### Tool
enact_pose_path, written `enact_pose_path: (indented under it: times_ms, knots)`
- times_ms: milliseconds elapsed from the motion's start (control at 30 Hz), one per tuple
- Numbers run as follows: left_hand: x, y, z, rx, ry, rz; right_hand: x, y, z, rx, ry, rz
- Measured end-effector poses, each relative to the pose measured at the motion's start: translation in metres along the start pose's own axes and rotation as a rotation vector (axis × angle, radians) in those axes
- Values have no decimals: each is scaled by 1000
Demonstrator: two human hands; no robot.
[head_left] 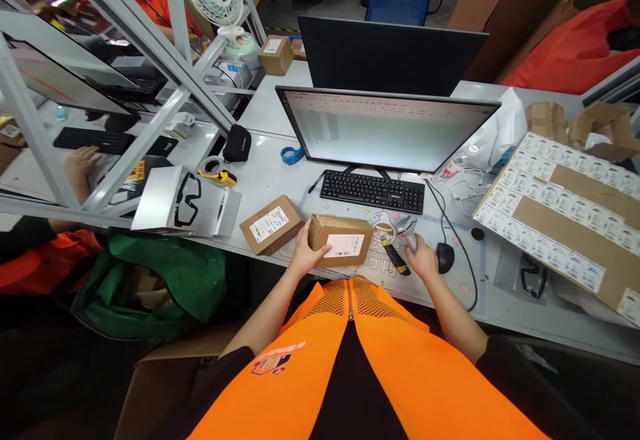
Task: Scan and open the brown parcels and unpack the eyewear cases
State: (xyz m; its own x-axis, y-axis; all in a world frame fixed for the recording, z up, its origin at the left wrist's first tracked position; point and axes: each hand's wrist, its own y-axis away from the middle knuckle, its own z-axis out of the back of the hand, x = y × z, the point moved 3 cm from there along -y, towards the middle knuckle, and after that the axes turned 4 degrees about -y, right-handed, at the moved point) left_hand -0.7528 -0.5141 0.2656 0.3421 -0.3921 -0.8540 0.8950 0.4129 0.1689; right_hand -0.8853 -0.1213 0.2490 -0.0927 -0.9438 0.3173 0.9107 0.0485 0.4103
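Near keyboard (pixel 373 191) and mouse (pixel 445 257), the left hand (pixel 304 252) grips a carton (pixel 340 243), the right hand (pixel 423 259) a grey device (pixel 410 235).

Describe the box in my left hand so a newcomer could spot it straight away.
Find the lit monitor, then the black keyboard below it. Between the keyboard and your body is a brown box with a white label facing you. Unlike the other box to its left, this one has your left hand gripping its left end.
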Motion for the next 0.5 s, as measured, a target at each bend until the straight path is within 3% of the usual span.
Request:
enact_pose_path:
  times_ms: [133, 267, 367, 500]
  knots:
    - [5, 13, 7, 46, -8, -92, -18, -13, -34, -98, 40, -43]
    - [18, 22, 20, 164, 21, -60, -29, -12, -53, -65, 30, -24]
    - [33, 32, 33, 235, 58, 8, -29, -18, -40, -120, -6, -28]
    - [52, 47, 43, 164, 194, 160, -4, -49, -4, -251, -50, 61]
